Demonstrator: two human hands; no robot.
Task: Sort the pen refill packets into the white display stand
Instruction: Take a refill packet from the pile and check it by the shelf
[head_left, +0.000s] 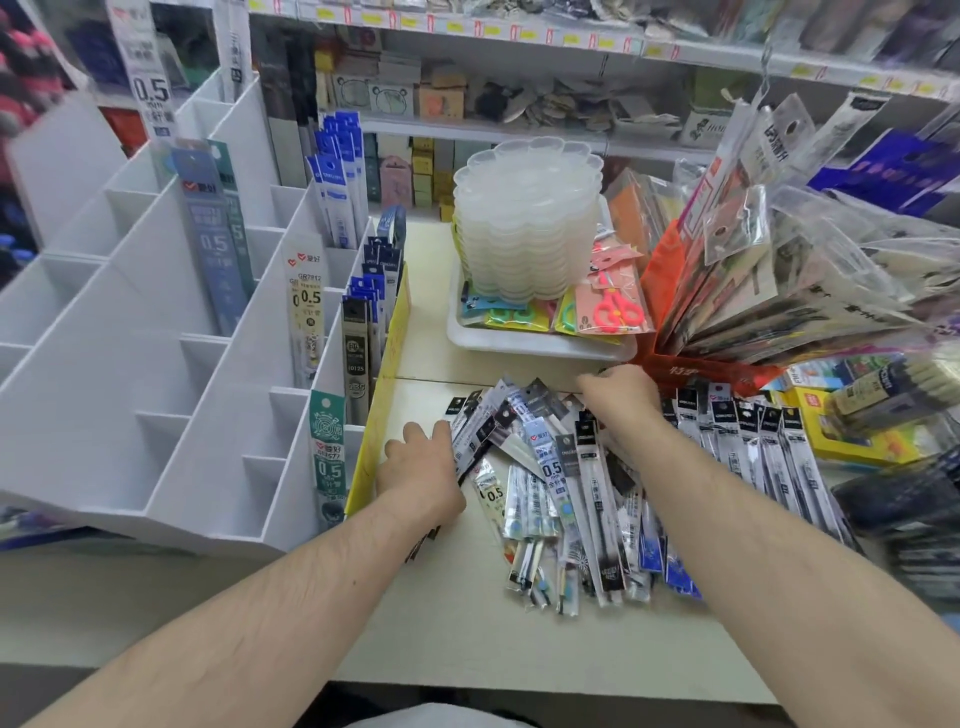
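A loose pile of pen refill packets (550, 483) lies on the pale counter in front of me. My left hand (421, 465) rests at the pile's left edge, its fingers curled over the black-topped packets there. Further back, my right hand (621, 402) reaches into the far side of the pile, fingers bent down among the packets; what they grasp is hidden. The white display stand (156, 338) rises in stepped compartments on the left, with refill packets standing upright in several of them. A neat row of black-topped refill packets (748, 441) lies to the right of my right hand.
A white tray (519, 345) with a stack of clear plastic lids and children's scissors sits behind the pile. An orange box (691, 364) fanned with bagged goods stands at right, a yellow box (857, 441) beyond it. Stocked shelves line the back.
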